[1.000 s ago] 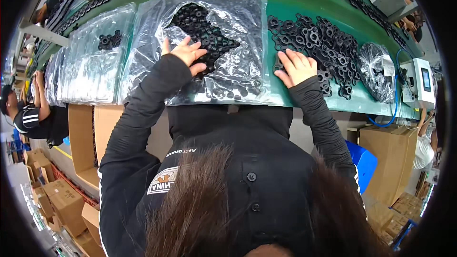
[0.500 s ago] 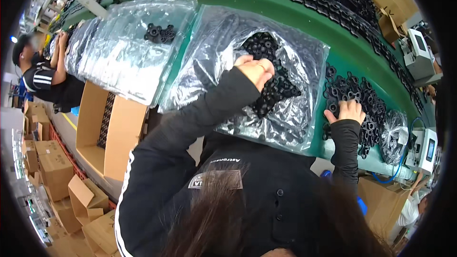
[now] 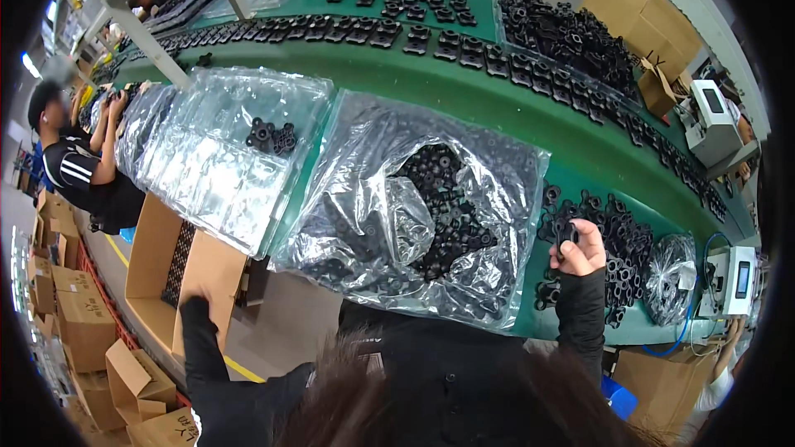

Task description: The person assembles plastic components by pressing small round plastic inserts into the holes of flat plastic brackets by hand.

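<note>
Over the pile of small black lobed parts [image 3: 623,232], my right hand [image 3: 585,250] pinches one black lobed part [image 3: 566,240] between thumb and fingers. My left hand [image 3: 209,305] is at the flap of an open cardboard box [image 3: 157,281], low on the left. Motion smears its fingers, and I cannot see whether it holds anything. Between my hands lies a large clear plastic bag [image 3: 348,174] on the green table, torn or folded open in the middle. Through its opening, many black parts [image 3: 447,215] show.
Flat clear bags [image 3: 215,149] lie left of the open bag, with a few black parts [image 3: 272,136] on them. Rows of black parts [image 3: 385,33] line the belt beyond. A bundled clear bag [image 3: 669,277] and a white device [image 3: 730,281] stand right. A co-worker [image 3: 79,157] works at far left.
My left hand has gone from the bag's opening down left to the cardboard box. My right hand has lifted from resting on the pile and now pinches a part. The view has shifted.
</note>
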Available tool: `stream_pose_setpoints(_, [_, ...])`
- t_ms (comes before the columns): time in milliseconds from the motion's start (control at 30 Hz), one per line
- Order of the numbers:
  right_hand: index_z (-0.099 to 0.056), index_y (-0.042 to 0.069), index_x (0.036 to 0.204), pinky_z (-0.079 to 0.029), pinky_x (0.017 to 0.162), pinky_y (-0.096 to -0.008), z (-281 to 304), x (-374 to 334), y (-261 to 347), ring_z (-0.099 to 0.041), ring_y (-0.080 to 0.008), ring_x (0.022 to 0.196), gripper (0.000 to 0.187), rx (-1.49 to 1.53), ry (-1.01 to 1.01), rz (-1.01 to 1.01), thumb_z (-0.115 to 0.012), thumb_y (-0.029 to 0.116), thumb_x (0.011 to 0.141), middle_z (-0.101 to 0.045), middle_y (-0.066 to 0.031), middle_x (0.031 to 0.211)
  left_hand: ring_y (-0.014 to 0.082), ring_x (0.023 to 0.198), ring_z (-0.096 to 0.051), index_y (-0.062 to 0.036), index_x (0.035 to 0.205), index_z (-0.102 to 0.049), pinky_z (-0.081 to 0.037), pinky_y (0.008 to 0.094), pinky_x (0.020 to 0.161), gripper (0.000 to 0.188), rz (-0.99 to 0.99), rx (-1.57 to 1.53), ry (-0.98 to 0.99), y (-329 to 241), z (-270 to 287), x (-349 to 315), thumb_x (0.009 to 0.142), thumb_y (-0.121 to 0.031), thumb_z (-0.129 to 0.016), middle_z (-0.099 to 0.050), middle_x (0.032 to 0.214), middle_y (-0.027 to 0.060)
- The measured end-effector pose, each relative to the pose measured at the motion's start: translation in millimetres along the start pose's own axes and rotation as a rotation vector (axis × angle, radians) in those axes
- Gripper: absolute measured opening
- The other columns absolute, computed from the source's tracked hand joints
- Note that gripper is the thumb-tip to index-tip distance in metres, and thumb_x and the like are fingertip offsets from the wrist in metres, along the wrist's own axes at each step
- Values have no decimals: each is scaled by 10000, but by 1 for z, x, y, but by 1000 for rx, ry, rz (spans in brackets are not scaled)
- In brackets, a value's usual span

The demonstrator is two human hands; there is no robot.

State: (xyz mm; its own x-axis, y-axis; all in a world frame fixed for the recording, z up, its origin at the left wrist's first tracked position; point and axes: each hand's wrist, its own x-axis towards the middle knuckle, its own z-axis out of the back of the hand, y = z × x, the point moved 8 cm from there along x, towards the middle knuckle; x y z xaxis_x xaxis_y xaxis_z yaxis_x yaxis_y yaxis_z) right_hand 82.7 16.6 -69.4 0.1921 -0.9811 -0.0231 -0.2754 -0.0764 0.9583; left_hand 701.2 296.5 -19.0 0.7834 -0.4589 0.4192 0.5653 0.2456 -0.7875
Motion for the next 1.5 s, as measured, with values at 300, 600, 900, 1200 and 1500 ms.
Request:
stream_pose_setpoints(300, [-452,79,1166,-409,465,-240,-22,22,-39,-559,-208,714,304,750,151,-370,-513,144,875,-524,-141,978,226,670,-545,-6,830,-597,-452,310,626,143,-421,363,-241,-66,16,-32,689,-25,-607,-594,790,104])
stream_pose_setpoints(600, [-391,78,1245,-457,495,-286,-89,13,-3,-566,-260,769,350,654,221,-130,-464,122,905,-505,-163,1015,199,798,-605,21,1162,-507,-509,281,704,391,-39,-654,600,-221,-175,-35,771,27,-501,-562,1034,158])
stream_pose_setpoints(900, [-395,-47,1184,-513,520,-240,-102,-7,10,-588,-220,717,363,260,280,-8,-508,72,861,-549,-188,925,135,730,-568,26,1125,-484,-475,205,656,310,471,-1004,1024,-271,-309,-192,831,-56,-537,-609,888,115])
stream_pose_setpoints(1200, [-506,-47,1076,-521,527,-217,-100,-1,-7,-592,-172,708,301,169,225,-78,-598,48,805,-584,-127,864,102,708,-559,14,1011,-562,-437,190,595,203,204,-747,1097,-269,-315,-200,833,-82,-536,-620,815,76])
stream_pose_setpoints(1500, [-468,-45,1126,-539,576,-246,-102,-1,-29,-593,-186,684,344,277,278,-262,-576,23,807,-581,-171,892,83,732,-538,7,1000,-569,-413,176,623,198,281,-667,1167,-263,-307,-203,819,-71,-544,-604,758,50])
